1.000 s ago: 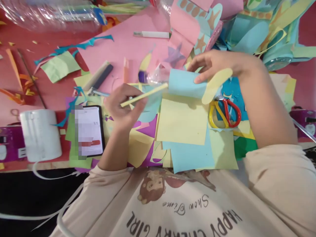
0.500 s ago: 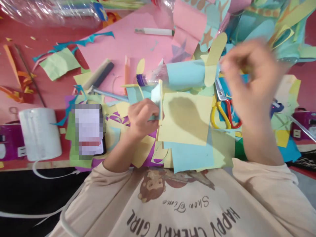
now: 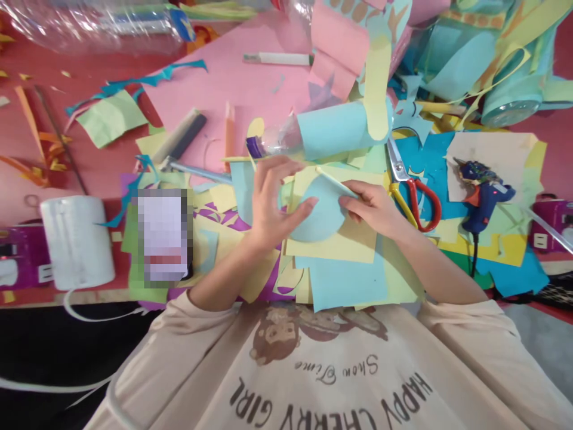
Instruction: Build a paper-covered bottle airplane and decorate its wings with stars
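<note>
Looks like positioning: right hand (image 3: pixel 370 207) pinches a pale strip (image 3: pixel 333 181), two o'clock on the blue disc (image 3: pixel 320 220); left hand (image 3: pixel 274 206), spread at nine, should steady.

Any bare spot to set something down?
The pink sheet between the torn blue strip and white marker; also red tabletop between that strip and the clear bottle. Crowded around left hand and right hand: layered paper, scissors, then glue gun beyond.

The cream shirt (image 3: pixel 322 349) bears dark lettering (image 3: pixel 329 376).
</note>
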A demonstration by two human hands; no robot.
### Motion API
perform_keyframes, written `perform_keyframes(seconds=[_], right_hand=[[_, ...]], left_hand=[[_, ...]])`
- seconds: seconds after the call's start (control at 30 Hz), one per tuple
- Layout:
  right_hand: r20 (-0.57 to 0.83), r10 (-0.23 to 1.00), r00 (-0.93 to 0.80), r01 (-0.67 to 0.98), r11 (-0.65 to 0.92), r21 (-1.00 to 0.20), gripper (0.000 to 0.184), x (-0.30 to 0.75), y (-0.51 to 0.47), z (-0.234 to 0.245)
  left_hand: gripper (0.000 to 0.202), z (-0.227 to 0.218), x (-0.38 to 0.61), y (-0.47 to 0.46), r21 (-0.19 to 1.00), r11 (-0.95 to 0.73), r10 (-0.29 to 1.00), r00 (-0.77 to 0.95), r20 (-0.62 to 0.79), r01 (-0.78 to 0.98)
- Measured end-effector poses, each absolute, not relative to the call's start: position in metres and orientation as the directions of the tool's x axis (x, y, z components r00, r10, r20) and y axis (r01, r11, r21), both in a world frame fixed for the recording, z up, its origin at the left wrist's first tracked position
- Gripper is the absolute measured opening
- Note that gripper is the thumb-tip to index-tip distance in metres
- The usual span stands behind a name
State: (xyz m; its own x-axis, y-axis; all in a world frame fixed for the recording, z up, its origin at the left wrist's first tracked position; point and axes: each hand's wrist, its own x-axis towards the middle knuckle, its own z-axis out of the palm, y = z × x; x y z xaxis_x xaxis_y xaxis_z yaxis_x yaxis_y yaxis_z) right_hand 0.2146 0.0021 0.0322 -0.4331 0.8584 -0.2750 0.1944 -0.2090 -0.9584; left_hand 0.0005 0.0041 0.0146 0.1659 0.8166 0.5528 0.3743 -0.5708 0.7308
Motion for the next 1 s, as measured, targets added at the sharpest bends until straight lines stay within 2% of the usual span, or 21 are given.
perform_keyframes(seconds=[0.03,0.1,0.17,0.2,0.27,0.33,0.4,0.47,0.5,0.57,0.67,0.73,0.8,0.87,0.97,1.0], right_hand=[[-0.283,0.848,-0.447,0.219,-0.203,-0.954,0.016,0.216,0.002,0.034],[-0.289,0.826,-0.484,0.298,-0.155,-0.942,0.011,0.217,0.001,0.039],[-0.313,0.793,-0.522,0.421,-0.079,-0.903,0.012,0.215,-0.002,0.045],[-0.336,0.773,-0.538,0.493,-0.034,-0.869,0.011,0.215,-0.005,0.05],[-0.377,0.762,-0.527,0.631,0.053,-0.774,0.011,0.216,-0.014,0.059],[-0.351,0.851,-0.392,0.751,0.076,-0.656,0.03,0.226,-0.026,0.068],[-0.252,0.953,-0.167,0.78,-0.029,-0.625,0.037,0.247,-0.038,0.074],[-0.076,0.981,0.181,0.755,-0.188,-0.628,0.032,0.277,-0.049,0.073],[0.029,0.939,0.344,0.744,-0.254,-0.618,0.028,0.294,-0.054,0.071],[0.12,0.82,0.56,0.707,-0.397,-0.585,0.025,0.328,-0.062,0.065],[0.039,0.692,0.72,0.635,-0.636,-0.438,0.026,0.365,-0.068,0.055],[-0.044,0.655,0.754,0.585,-0.7,-0.409,0.033,0.376,-0.068,0.048],[-0.071,0.645,0.761,0.552,-0.701,-0.453,0.037,0.38,-0.064,0.039],[-0.007,0.601,0.799,0.494,-0.664,-0.561,0.039,0.378,-0.058,0.028],[0.121,0.493,0.862,0.395,-0.502,-0.769,0.046,0.375,-0.049,0.012],[0.138,0.478,0.867,0.381,-0.459,-0.803,0.047,0.375,-0.047,0.008]], left_hand=[[0.033,0.016,-0.001,0.004,0.824,-0.482,0.876,0.18,0.447,0.297],[0.038,0.021,-0.001,0.003,0.97,-0.189,0.912,0.394,0.114,0.156],[0.046,0.027,0.002,0.0,0.979,0.044,0.821,0.551,-0.15,0.201],[0.046,0.029,0.004,-0.002,0.965,0.085,0.786,0.578,-0.218,0.248],[0.046,0.03,0.007,-0.004,0.95,0.092,0.77,0.584,-0.258,0.298],[0.05,0.027,0.01,-0.005,0.941,0.087,0.788,0.555,-0.266,0.328],[0.057,0.023,0.011,-0.004,0.924,0.09,0.813,0.508,-0.284,0.372],[0.06,0.018,0.011,-0.004,0.909,0.093,0.822,0.484,-0.301,0.407],[0.06,0.017,0.011,-0.003,0.905,0.093,0.821,0.482,-0.305,0.415],[0.057,0.015,0.012,-0.003,0.899,0.086,0.812,0.492,-0.313,0.43],[0.055,0.013,0.012,-0.003,0.887,0.079,0.801,0.501,-0.328,0.454],[0.054,0.012,0.012,-0.003,0.886,0.082,0.799,0.501,-0.332,0.457],[0.052,0.011,0.012,-0.003,0.885,0.082,0.798,0.501,-0.334,0.459],[0.05,0.012,0.011,-0.003,0.874,0.086,0.791,0.5,-0.352,0.478],[0.049,0.013,0.012,-0.002,0.854,0.101,0.782,0.49,-0.385,0.51],[0.049,0.014,0.012,-0.002,0.852,0.103,0.781,0.489,-0.388,0.513]])
